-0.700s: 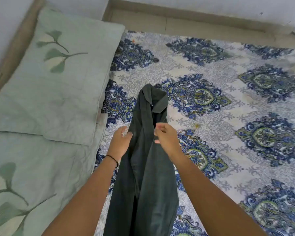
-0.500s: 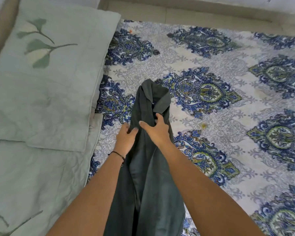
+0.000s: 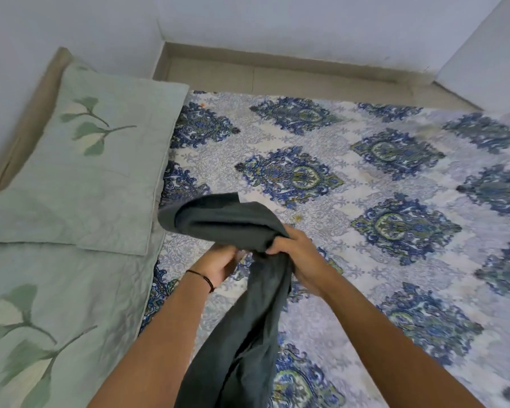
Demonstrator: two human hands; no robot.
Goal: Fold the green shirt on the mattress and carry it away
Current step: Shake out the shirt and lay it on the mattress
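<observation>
Lifted shirt (image 3: 218,222) top, doubled leftward

No readable text, label, brand, number or sign anywhere in frame. Centre, green shirt (image 3: 227,228): plain fabric. Left, pillow (image 3: 86,178): leaf print only. Right, mattress (image 3: 351,293): blue medallion pattern only. Top, wall (image 3: 277,22): plain.

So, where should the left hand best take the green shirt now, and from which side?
Judging by its pose, the folded-over top end of the green shirt: it juts out left of the right hand, which bunches the middle. The left hand could come from below on the left, where that loop hangs free.
</observation>
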